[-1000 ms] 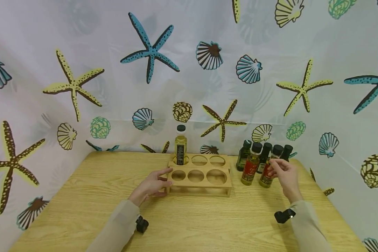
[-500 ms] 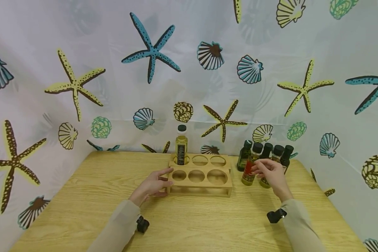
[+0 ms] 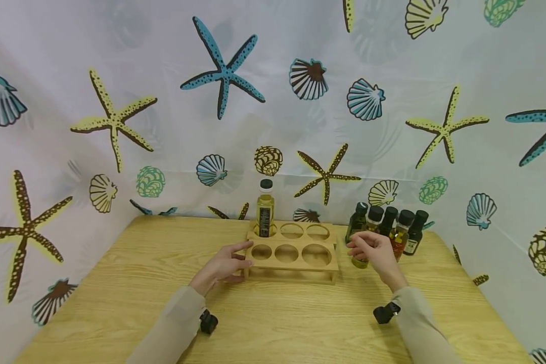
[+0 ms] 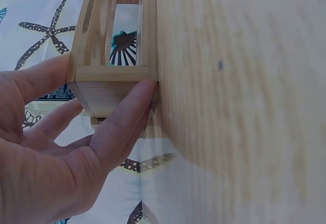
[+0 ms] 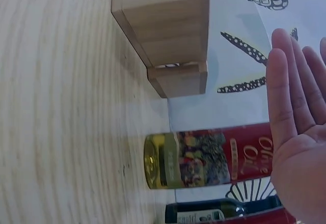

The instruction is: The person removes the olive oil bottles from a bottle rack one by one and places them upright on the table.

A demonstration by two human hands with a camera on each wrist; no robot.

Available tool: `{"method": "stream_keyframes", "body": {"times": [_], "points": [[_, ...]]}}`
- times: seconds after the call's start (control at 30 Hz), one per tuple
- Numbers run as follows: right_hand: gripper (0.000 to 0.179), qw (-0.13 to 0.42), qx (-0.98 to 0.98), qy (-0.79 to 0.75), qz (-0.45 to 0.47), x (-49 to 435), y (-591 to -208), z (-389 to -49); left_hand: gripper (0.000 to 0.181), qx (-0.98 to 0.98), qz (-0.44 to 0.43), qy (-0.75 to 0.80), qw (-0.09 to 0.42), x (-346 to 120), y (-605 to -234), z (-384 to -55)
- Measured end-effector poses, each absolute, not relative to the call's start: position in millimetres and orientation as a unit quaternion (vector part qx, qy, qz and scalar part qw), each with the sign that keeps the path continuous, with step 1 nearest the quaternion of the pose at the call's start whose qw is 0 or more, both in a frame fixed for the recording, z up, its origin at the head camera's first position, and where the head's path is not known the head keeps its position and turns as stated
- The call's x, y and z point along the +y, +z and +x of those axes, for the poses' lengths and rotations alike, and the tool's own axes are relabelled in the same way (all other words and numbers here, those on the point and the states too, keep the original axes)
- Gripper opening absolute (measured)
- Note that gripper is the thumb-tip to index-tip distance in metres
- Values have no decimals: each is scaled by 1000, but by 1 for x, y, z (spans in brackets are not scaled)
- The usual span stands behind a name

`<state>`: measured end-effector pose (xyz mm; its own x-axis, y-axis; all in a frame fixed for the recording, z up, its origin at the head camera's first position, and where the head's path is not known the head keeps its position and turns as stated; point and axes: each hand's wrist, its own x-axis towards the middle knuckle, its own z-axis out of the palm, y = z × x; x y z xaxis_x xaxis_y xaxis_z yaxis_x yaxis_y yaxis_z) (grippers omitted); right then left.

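Observation:
My left hand [image 3: 223, 265] rests with fairly straight fingers against the left end of a wooden bottle rack [image 3: 291, 265]; in the left wrist view its fingertips touch the rack's end panel [image 4: 114, 94]. A bottle of yellow oil [image 3: 265, 217] stands upright in the back left hole. My right hand [image 3: 376, 255] holds nothing, its fingers extended in the right wrist view. It is just in front of an olive oil bottle [image 5: 204, 158] with a red label, hiding most of that bottle in the head view.
Beside and behind my right hand stand a green bottle [image 3: 357, 222], another red-labelled bottle [image 3: 398, 240] and a dark bottle with a white label [image 3: 414, 237]. One more dark bottle [image 3: 389, 220] is partly hidden. A patterned cloth [image 3: 164, 126] walls the wooden table [image 3: 291, 323].
My right hand has moved left, from the right-hand red-labelled bottle across to the front of the left-hand one. My left hand stays at the rack's end.

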<state>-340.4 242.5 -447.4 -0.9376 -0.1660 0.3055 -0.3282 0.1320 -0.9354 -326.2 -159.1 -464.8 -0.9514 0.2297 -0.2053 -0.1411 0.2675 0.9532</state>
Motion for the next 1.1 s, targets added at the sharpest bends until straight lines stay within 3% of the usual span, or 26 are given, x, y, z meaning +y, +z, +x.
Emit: {"method": "stream_keyframes", "body": {"times": [0.2,0.47,0.77,1.1], "points": [[31,37,-752,636,166,227,-453,-345,63,781,26,605,152,-159,-466,-325],[48,0,-767,622,158,201,-451,-351,63,777,26,610,151,-159,-467,-324],[48,-20,-765,627,148,177,-445,-357,63,777,28,609,156,-160,-464,-325],[45,-101,-762,619,163,162,-443,-367,62,780,24,607,151,-159,-463,-325]]}}
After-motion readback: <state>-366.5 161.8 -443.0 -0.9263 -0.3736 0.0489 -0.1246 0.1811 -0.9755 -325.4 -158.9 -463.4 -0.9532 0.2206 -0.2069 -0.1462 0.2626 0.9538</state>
